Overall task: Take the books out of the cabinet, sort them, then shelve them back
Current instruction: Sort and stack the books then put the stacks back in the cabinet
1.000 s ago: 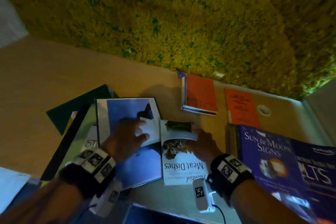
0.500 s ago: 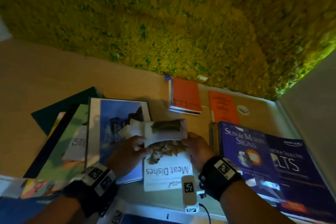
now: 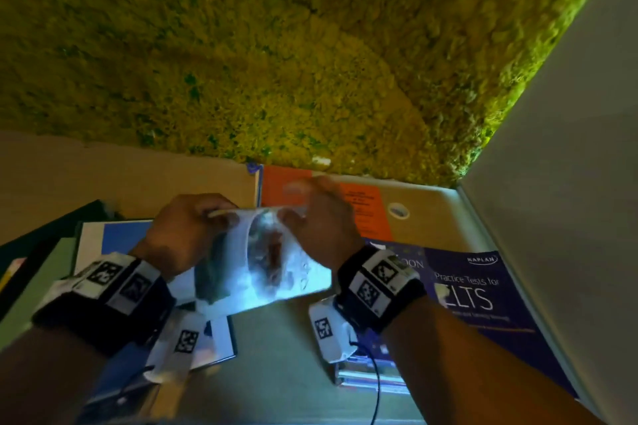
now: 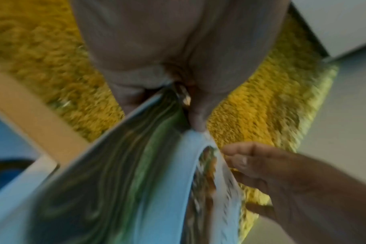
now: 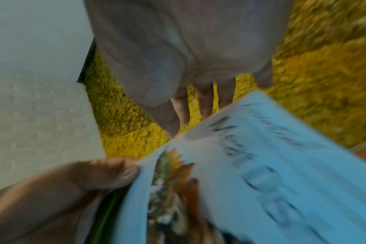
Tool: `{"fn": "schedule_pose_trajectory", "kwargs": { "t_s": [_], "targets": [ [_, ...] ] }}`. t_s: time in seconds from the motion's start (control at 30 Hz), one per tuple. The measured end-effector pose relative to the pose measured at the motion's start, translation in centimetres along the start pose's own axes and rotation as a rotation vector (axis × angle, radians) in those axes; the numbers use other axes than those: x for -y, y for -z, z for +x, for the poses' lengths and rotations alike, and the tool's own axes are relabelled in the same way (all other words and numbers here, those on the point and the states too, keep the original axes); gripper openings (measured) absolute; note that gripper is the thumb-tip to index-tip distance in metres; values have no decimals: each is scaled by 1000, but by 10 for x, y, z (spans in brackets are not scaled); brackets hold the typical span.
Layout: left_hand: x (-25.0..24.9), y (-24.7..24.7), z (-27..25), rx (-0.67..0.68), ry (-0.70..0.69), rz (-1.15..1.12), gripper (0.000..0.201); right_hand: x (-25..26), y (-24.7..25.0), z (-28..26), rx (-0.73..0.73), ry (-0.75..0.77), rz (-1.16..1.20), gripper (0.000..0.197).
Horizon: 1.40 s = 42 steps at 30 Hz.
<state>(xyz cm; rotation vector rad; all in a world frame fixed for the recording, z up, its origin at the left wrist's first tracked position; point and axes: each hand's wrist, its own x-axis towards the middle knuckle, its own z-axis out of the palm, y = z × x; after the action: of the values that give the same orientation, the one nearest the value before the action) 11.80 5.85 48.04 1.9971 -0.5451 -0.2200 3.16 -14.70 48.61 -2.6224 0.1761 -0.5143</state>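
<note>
Both hands hold the thin white "Meat Dishes" booklet [image 3: 266, 269] lifted off the tan surface, its far edge raised. My left hand [image 3: 193, 228] pinches its far left edge, and my right hand [image 3: 317, 217] pinches the far right edge. In the left wrist view the booklet [image 4: 119, 181] bends between the left hand [image 4: 178, 92] and the right hand [image 4: 272, 173]. The right wrist view, blurred, shows the right hand [image 5: 188, 107] on the booklet's cover [image 5: 251, 173] and the left thumb [image 5: 107, 173] at its corner.
A blue and white book [image 3: 114, 238] lies under my left wrist on a pile [image 3: 41, 252]. Orange booklets [image 3: 366, 210] lie at the back. Purple books [image 3: 476, 293] sit right, beside a pale wall [image 3: 552, 183]. Yellow-green shag rug [image 3: 276, 45] lies beyond.
The booklet lay flat under my right hand a second ago. My left hand came off the blue book to its left edge, and both hands have lifted it and tipped it up.
</note>
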Motion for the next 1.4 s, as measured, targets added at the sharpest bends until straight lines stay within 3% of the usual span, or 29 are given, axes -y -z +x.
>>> {"fn": "schedule_pose_trajectory", "kwargs": {
  "t_s": [0.07,0.13,0.2,0.27,0.4,0.5,0.6,0.67,0.77,0.87,1.0,1.1,1.2,1.4],
  "targets": [
    [2,-4,3,-102,90,-315,7,-29,15,5,-182,-157,44,50],
    [0,-16,8,-139,232,-735,12,-49,24,3,-238,-319,386,48],
    [-9,-36,14,-129,321,-1054,16,-53,26,-3,-145,-494,817,45],
    [-20,-60,25,-91,360,-1094,12,-52,25,-9,-55,-599,1116,37],
    [-44,-111,54,51,435,-894,11,-86,37,9,-270,-646,1111,43],
    [-58,-146,76,211,409,-610,13,-131,59,31,-310,-696,995,39],
    [-74,-177,99,243,301,-377,5,-188,68,59,-243,-784,882,37],
    [-78,-196,122,237,261,-202,8,-222,65,79,-145,-762,760,34],
    [-72,-220,158,327,269,-7,9,-266,51,102,-3,-690,629,18],
    [-53,-241,179,435,303,131,11,-294,38,115,120,-685,561,23],
    [-22,-257,193,494,410,179,16,-322,28,109,401,-766,437,20],
    [-7,-260,201,463,531,175,24,-330,27,102,536,-856,446,19],
    [0,-263,209,443,557,149,39,-337,25,104,537,-908,469,27],
    [6,-264,213,468,596,99,41,-344,17,99,517,-1003,578,32]
  ]
}}
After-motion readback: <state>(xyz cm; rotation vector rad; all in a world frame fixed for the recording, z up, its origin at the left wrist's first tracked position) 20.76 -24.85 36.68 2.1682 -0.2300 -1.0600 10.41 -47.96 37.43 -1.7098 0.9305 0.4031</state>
